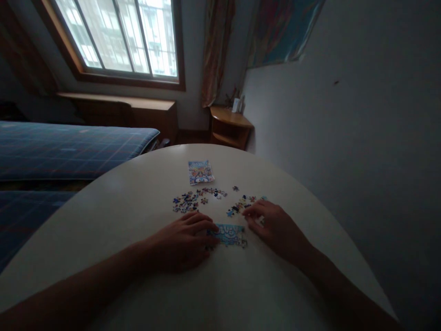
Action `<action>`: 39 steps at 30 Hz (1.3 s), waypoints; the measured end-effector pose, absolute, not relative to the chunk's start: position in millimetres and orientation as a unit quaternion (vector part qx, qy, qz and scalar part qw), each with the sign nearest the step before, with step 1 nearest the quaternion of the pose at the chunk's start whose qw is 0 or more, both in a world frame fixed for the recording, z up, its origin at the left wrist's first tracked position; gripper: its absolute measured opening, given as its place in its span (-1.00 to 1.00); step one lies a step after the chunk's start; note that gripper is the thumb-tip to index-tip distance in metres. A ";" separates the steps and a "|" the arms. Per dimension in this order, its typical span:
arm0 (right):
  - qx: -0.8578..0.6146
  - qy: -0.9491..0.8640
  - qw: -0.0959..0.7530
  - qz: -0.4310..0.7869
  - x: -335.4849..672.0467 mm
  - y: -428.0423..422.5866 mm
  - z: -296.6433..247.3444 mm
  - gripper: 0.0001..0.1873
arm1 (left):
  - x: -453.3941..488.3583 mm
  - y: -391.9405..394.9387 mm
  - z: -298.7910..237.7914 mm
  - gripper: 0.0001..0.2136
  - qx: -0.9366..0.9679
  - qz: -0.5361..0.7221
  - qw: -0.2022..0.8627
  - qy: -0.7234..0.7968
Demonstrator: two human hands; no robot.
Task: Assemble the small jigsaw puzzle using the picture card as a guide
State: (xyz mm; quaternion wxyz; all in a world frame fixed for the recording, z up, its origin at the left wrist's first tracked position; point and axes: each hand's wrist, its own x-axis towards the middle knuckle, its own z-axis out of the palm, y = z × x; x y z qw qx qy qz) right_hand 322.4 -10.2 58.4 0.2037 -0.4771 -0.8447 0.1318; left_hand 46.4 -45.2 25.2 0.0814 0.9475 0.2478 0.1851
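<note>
A partly joined jigsaw puzzle (pixel 230 233), light blue with a printed picture, lies on the round white table (pixel 138 184). My left hand (pixel 186 239) rests flat over its left end, fingers stretched out and covering that edge. To the right of the puzzle is my right hand (pixel 272 225), its thumb and index finger drawn close together at the edge of a small heap of loose puzzle pieces (pixel 237 207). Whether a piece sits between those fingertips is too dark and small to tell. Another heap of puzzle pieces (pixel 188 202) spreads beyond my left hand.
A printed picture sheet or packet (pixel 200 173) lies farther back on the table. A single puzzle piece (pixel 235 188) sits apart from the heaps. Left of the table is a bed with a blue plaid mattress (pixel 69 151). A wooden corner cabinet (pixel 230 122) stands behind; a wall (pixel 344 138) runs along the right.
</note>
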 end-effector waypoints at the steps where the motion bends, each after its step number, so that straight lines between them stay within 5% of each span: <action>1: -0.492 -0.835 0.210 0.128 325.8 -8.2 60.0 -0.85 | 46.4 -45.4 25.6 -0.68 0.948 0.181 0.081 0.248; 17: -0.567 -0.810 0.118 0.095 344.4 11.4 44.8 -0.78 | 44.9 -45.9 24.8 -0.70 0.952 0.174 0.066 0.242; 39: -0.610 -0.777 0.100 0.118 366.4 20.4 46.2 -0.75 | 41.9 -45.7 18.2 -0.73 0.950 0.191 0.079 0.235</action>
